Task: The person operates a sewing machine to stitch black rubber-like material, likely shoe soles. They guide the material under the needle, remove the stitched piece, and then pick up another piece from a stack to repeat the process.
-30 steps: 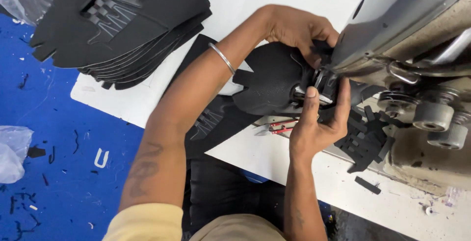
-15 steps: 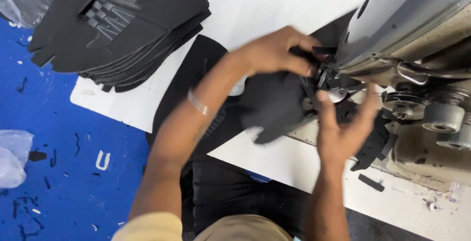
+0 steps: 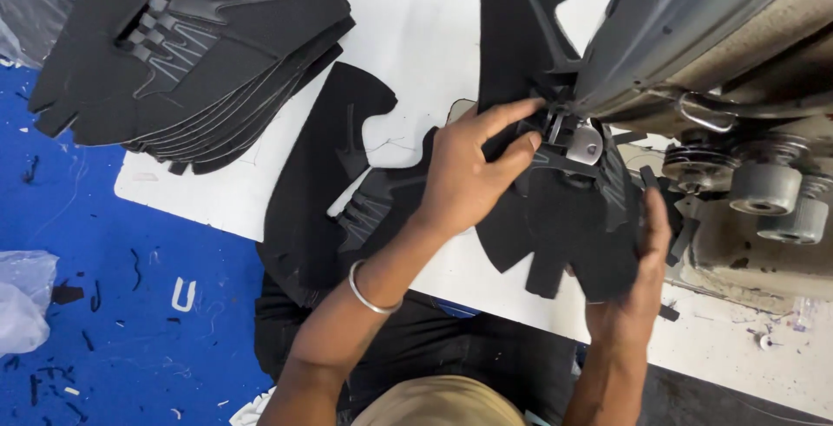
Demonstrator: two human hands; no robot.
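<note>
My left hand point(image 3: 473, 174) presses the black cut piece point(image 3: 564, 235) flat under the sewing machine point(image 3: 694, 36), and my right hand point(image 3: 638, 291) pinches its edge

A thin silver bangle point(image 3: 371, 291) circles the wrist just below the left hand point(image 3: 464, 174), the right hand point(image 3: 638, 291) wears nothing, both forearms are unsleeved, and below the bangle show a tan top and dark trousers.

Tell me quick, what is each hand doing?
Left hand: pressing the black cut piece down by the sewing machine foot.
Right hand: gripping that piece's lower edge.
</note>
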